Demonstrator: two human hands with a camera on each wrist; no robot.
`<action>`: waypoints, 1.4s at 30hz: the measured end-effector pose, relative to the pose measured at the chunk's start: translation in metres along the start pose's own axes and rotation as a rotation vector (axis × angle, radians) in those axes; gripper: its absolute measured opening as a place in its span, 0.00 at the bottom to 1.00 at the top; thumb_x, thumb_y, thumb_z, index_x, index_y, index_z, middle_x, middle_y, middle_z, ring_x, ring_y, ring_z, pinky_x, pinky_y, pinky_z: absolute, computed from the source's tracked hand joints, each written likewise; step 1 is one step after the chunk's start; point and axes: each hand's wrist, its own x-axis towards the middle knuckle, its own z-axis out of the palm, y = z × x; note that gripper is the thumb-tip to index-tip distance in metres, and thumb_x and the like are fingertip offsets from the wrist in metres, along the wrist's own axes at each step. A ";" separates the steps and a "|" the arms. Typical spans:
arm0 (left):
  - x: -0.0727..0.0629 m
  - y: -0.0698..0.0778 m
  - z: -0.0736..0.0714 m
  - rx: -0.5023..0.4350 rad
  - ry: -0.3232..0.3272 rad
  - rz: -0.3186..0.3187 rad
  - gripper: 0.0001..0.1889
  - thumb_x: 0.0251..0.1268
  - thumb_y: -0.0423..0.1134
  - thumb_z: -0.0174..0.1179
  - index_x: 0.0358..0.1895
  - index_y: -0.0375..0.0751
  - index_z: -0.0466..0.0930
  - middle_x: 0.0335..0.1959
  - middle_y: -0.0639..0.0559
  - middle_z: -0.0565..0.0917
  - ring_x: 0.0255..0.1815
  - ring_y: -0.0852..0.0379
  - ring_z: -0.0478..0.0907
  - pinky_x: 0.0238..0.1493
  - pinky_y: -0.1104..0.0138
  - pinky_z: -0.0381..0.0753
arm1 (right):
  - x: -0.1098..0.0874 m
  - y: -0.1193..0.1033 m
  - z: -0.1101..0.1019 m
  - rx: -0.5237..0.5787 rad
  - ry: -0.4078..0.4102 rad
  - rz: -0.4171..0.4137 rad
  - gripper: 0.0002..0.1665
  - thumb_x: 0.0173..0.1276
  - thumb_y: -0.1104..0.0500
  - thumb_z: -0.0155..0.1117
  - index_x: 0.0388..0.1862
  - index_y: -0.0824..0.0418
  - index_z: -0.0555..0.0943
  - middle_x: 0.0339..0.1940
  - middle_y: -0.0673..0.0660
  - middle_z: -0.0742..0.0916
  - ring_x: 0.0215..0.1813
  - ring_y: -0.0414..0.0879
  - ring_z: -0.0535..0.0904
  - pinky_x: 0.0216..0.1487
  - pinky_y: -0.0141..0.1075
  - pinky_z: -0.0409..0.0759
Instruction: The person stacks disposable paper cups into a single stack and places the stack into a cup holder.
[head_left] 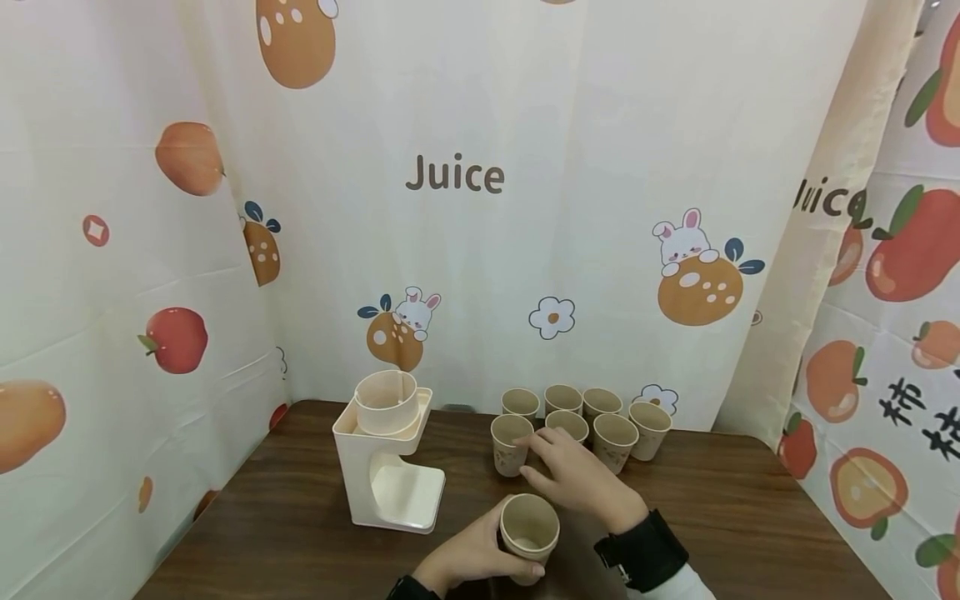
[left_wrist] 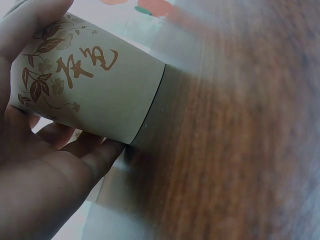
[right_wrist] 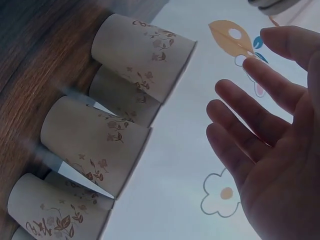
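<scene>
A pale paper cup (head_left: 528, 528) stands near the front edge of the table, in the left hand (head_left: 476, 550). Its mouth faces up, and a second edge shows just below the rim (whether this is one cup or a nested pair, I cannot tell). Brown leaves and brown characters are printed on its side. The left hand grips it from the side: the thumb (left_wrist: 37, 22) lies along one face of the wall, and the other fingers curl round the opposite side, one of them close to the base. Whether the base touches the table is hard to tell.

The right hand (head_left: 576, 479) is above and beyond that cup, holding nothing. Its fingers (right_wrist: 260, 112) are loosely extended with small gaps between them, and the thumb stands apart. In the head view its fingertips overlap the near-left cup (head_left: 509, 454) of a group, but the right wrist view shows them apart from the cups there.

That group (head_left: 615, 440) counts seven upright paper cups, closely set, with the same brown floral print where their sides show. To the left is a white stand (head_left: 354, 479) with a flat foot and a round container (head_left: 386, 407) on top. All of this is on the dark wooden table (head_left: 277, 508). Around it hang pale curtains (head_left: 600, 167) printed with fruit, rabbits and "Juice". Each wrist wears a black band (head_left: 645, 550).
</scene>
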 end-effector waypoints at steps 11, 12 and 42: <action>0.000 -0.001 0.000 0.006 0.013 -0.008 0.37 0.56 0.35 0.74 0.69 0.49 0.66 0.59 0.48 0.78 0.61 0.46 0.75 0.62 0.61 0.70 | 0.025 0.017 0.011 -0.023 -0.031 -0.028 0.27 0.71 0.52 0.68 0.63 0.65 0.76 0.50 0.58 0.80 0.47 0.46 0.75 0.45 0.42 0.77; 0.000 -0.001 0.000 0.004 0.013 -0.009 0.37 0.56 0.35 0.75 0.69 0.49 0.66 0.59 0.48 0.78 0.61 0.46 0.74 0.63 0.61 0.70 | 0.028 0.018 0.012 -0.026 -0.034 -0.028 0.28 0.71 0.52 0.68 0.62 0.66 0.76 0.50 0.58 0.80 0.47 0.47 0.75 0.46 0.42 0.77; 0.000 0.000 -0.003 -0.019 -0.001 -0.060 0.38 0.57 0.37 0.74 0.70 0.50 0.64 0.60 0.50 0.76 0.62 0.46 0.73 0.62 0.60 0.70 | 0.057 0.026 0.048 -0.120 -0.116 0.079 0.28 0.75 0.46 0.61 0.67 0.60 0.77 0.62 0.66 0.78 0.63 0.63 0.72 0.62 0.56 0.72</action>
